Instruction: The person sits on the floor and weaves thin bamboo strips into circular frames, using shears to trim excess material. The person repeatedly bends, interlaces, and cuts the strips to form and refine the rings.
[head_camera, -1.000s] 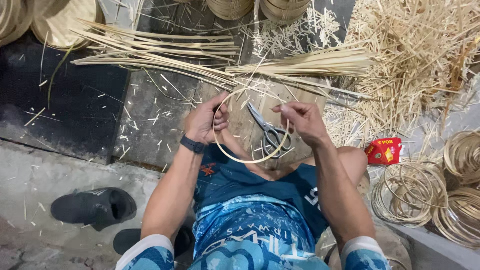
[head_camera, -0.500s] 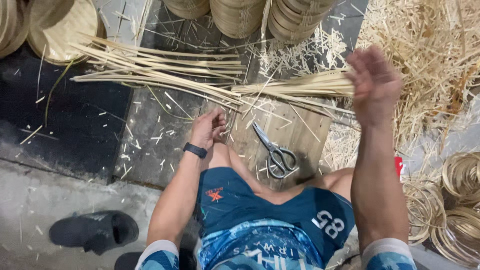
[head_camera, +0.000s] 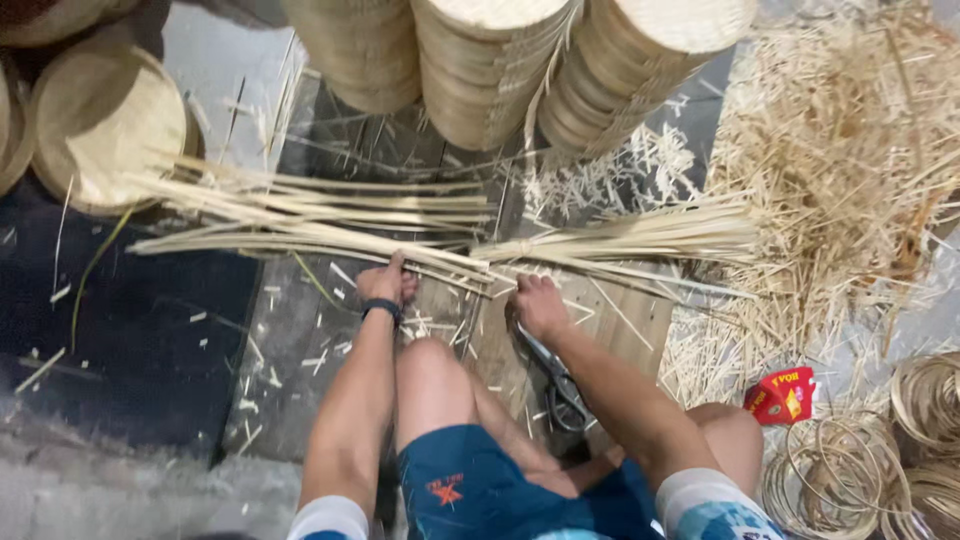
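Note:
I sit on the ground with my knees up. My left hand (head_camera: 385, 282), with a dark band on its wrist, reaches forward and its fingers close on the long pale bamboo strips (head_camera: 300, 225) lying across the floor. My right hand (head_camera: 538, 303) rests on the near end of a tied bundle of thin bamboo strips (head_camera: 640, 238), fingers curled over it. A pair of scissors (head_camera: 562, 388) lies on the wooden board (head_camera: 640, 320) under my right forearm.
Stacks of round woven bamboo trays (head_camera: 480, 60) stand at the top. More round trays (head_camera: 95, 135) are at the upper left. A heap of bamboo offcuts (head_camera: 840, 170) fills the right side. Coiled bamboo rings (head_camera: 850, 475) and a small red packet (head_camera: 782, 395) lie at the lower right.
The bamboo ring I held in front of me is gone from my hands. My right hand swung up to the right, then both hands came down onto the strips ahead. The view tilted forward.

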